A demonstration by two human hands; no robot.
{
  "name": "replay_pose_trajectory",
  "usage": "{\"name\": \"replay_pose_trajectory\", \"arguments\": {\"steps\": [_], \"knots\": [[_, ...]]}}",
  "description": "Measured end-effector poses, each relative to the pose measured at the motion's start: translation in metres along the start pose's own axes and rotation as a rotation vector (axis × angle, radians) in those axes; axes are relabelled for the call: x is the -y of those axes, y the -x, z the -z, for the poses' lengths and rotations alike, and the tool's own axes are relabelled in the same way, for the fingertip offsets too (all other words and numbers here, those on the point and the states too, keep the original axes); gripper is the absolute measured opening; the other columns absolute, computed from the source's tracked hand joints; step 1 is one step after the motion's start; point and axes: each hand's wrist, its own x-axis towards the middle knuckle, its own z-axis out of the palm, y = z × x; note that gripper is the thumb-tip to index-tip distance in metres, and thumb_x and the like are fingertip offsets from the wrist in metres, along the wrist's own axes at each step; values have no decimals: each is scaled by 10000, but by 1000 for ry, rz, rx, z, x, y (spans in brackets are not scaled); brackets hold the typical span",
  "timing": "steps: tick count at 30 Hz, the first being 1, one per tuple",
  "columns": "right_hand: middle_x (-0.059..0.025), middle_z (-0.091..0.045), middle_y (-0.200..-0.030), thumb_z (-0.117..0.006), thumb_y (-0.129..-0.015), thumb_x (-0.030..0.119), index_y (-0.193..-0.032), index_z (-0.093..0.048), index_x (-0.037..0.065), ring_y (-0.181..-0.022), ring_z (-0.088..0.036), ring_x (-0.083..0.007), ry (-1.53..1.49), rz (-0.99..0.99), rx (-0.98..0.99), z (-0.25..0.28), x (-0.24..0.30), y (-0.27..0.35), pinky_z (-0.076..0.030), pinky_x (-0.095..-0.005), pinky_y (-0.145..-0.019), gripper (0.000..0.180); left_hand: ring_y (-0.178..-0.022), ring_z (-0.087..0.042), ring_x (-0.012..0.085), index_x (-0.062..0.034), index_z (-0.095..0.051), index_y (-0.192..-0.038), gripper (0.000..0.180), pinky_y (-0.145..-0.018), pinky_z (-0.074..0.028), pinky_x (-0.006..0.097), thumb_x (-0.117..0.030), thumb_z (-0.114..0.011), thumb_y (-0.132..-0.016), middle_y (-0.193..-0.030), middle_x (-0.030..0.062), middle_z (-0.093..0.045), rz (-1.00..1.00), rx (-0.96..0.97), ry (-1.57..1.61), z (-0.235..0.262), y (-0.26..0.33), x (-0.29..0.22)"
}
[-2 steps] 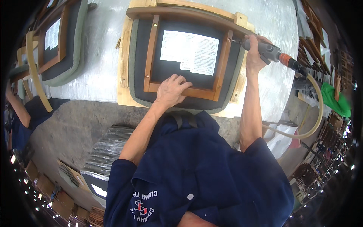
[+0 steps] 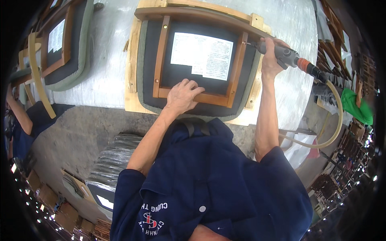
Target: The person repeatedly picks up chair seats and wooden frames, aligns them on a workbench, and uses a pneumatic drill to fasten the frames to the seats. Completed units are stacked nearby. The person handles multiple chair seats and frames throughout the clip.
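Observation:
Upside down in front of me lies a chair seat [image 2: 149,68] with a black underside and a green-grey padded edge. A brown wooden frame [image 2: 238,66] is on top of it, and a white printed label [image 2: 202,56] shows inside the frame. My right hand [image 2: 270,58] is wrapped round a grey air screwdriver [image 2: 286,55] with an orange ring. Its bit points left and meets a screw at the frame's far right corner. The fingers of my left hand [image 2: 184,96] curl over the frame's near rail. Their tips are partly hidden.
Under the seat is a pale wooden jig [image 2: 132,86] on a plastic-wrapped table [image 2: 108,52]. A yellowish air hose [image 2: 341,108] loops down from the screwdriver. Another upturned seat [image 2: 80,60] stands at the left, near a co-worker's arm [image 2: 22,116]. A person in green [image 2: 358,106] is at the far right.

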Motion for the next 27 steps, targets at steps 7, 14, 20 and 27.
{"name": "replay_pose_trajectory", "arguments": {"steps": [7, 14, 20, 27], "knots": [[-165, -704, -894, -709, -862, 12, -1086, -517, -2, -847, -732, -240, -5, 21, 23, 3, -11, 2, -588, -374, -815, 296, -994, -575, 211, -234, -678, -1169, 607, -870, -531, 344, -151, -866, -598, -1062, -21, -595, 18, 37, -32, 1, -6, 3], [-160, -706, -892, -704, -865, 10, -1093, -510, 5, -850, -731, -237, -11, 37, 20, 2, -12, 5, -582, -369, -813, 299, -1019, -577, 207, -224, -695, -1144, 545, -876, -538, 351, -141, -835, -624, -1067, -20, -610, 27, 29, -19, 1, -6, 2], [-133, -708, -847, -725, -837, 6, -1050, -543, 4, -796, -729, -215, -32, 16, 27, -2, -9, -3, -586, -353, -784, 280, -1003, -579, 208, -232, -682, -1173, 618, -863, -530, 344, -150, -865, -589, -1064, -23, -602, 16, 18, -28, 2, -6, 2], [-35, -682, -764, -772, -811, 72, -908, -644, 15, -707, -654, -94, 143, 70, 177, -9, -16, -26, -536, -265, -677, 171, -991, -583, 209, -235, -691, -1147, 599, -853, -534, 347, -149, -864, -580, -1054, -23, -602, 13, 6, -27, 0, -6, 2]]}}
